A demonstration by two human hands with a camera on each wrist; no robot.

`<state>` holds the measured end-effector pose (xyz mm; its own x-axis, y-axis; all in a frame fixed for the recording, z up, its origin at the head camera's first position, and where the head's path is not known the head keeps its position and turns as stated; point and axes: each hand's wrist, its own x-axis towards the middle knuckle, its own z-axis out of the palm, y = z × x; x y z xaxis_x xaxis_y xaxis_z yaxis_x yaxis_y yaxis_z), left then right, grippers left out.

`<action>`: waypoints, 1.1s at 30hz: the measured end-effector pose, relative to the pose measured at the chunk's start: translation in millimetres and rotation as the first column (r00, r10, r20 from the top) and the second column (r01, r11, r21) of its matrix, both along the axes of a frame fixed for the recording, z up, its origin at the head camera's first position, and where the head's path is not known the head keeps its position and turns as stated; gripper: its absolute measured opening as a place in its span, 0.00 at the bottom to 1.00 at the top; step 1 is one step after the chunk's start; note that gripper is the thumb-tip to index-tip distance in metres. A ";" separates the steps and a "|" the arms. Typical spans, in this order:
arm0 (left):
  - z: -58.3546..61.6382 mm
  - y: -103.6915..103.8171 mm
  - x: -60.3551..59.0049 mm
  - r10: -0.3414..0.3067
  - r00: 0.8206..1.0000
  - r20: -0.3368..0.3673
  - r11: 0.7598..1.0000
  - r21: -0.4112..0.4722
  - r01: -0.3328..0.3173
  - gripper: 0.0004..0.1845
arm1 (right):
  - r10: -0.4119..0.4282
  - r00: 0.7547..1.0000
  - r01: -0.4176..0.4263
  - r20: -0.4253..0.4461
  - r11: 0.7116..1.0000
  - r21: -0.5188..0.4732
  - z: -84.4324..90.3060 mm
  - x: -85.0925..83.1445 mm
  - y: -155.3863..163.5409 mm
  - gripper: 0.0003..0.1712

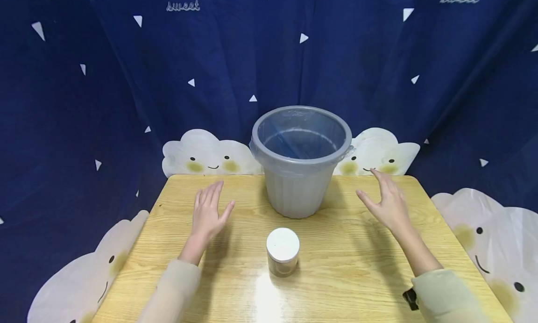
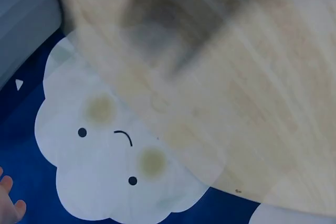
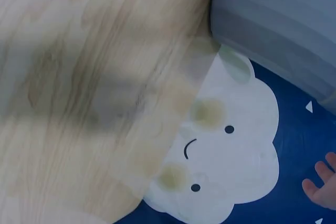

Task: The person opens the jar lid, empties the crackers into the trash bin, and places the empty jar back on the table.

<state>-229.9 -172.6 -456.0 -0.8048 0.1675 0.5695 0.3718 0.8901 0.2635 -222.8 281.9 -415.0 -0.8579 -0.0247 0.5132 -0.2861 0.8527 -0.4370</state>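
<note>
Hovering our left hand and right hand open and empty either side of the grey ribbed plastic bin, we judge nothing's gripped yet; the small white-lidded clear jar sits between and nearer us, needing a reach inward.

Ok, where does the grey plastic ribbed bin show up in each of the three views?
Head: the grey plastic ribbed bin stands centre, at the far side of the wooden table.
Left wrist: only its ribbed wall, top left corner.
Right wrist: its wall, top right.
Shared landmark: the white smiling cloud print by the table edge.
</note>
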 end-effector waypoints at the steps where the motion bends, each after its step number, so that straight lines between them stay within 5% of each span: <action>1: -2.1 0.3 1.0 -0.010 1.000 -0.008 1.000 0.011 0.010 0.35 | 0.007 1.000 -0.008 -0.005 1.000 -0.013 -1.7 0.2 -1.4 0.40; 14: -34.6 9.5 10.1 -0.106 0.981 -0.160 0.983 0.129 0.128 0.37 | 0.142 0.990 -0.139 -0.002 0.971 -0.193 -21.1 8.7 -24.8 0.38; 24: -59.0 16.2 16.4 -0.215 0.949 -0.231 0.940 0.216 0.266 0.32 | 0.194 0.981 -0.182 0.020 0.948 -0.261 -30.7 16.6 -42.7 0.38; 33: -78.3 22.1 23.1 -0.291 0.930 -0.226 0.901 0.264 0.346 0.29 | 0.252 0.968 -0.240 0.000 0.921 -0.307 -39.3 22.3 -60.4 0.37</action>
<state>-206.8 -150.5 -534.3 -0.6181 0.2007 0.7601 0.6867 0.6085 0.3977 -200.5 221.5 -454.3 -0.8639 -0.0863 0.4962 -0.4476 0.5832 -0.6779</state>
